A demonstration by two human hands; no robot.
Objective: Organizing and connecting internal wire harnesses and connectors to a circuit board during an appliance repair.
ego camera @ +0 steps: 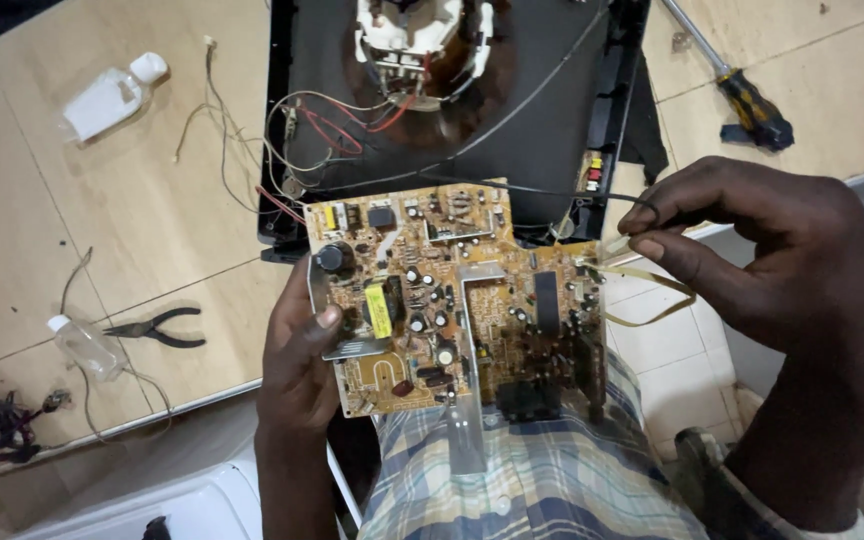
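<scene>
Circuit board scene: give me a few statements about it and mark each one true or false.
1. The left hand grips the circuit board by its left edge. True.
2. The right hand holds the screwdriver. False: it pinches thin wires at the board's right edge; the screwdriver lies on the floor at upper right.
3. Pliers lie on the wooden board to the left. True.
4. The black casing sits beyond the circuit board. True.
5. Both plastic bottles stand upright. False: both lie on their sides.
</scene>
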